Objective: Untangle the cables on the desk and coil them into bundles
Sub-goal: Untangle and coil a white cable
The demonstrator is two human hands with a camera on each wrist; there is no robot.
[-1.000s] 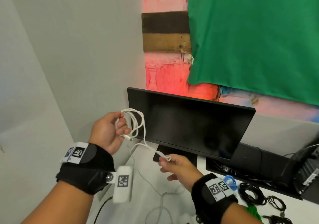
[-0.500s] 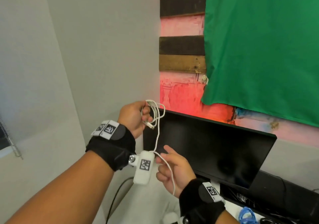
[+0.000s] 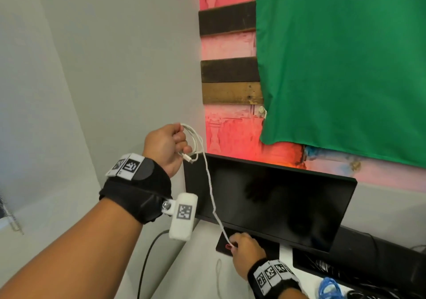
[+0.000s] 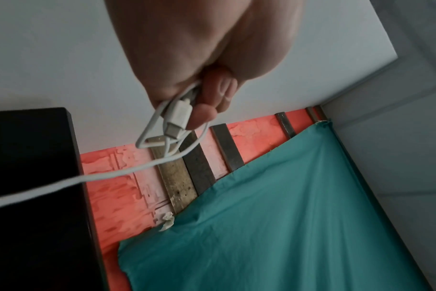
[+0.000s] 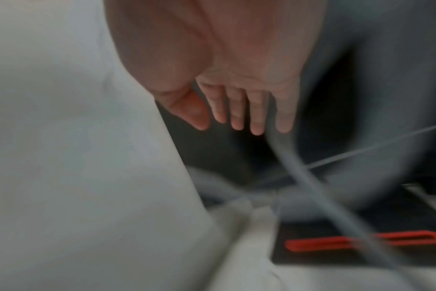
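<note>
Left hand [image 3: 164, 147]: your fingers [image 4: 213, 92] are curled round the finished loops of the white cable [image 3: 208, 179], raised beside the monitor [image 3: 272, 204] so the coil hangs free and cannot snag.
Connector [image 4: 177, 120]: tucked against the loops (it likely anchors the coil).
Free strand: slopes down from the coil to your right hand [image 3: 245, 251].
Right hand: low over the worktop [image 3: 202, 275]; its fingers [image 5: 258, 116] are straight, the strand passing beside them (a guide, not a clamp).
</note>
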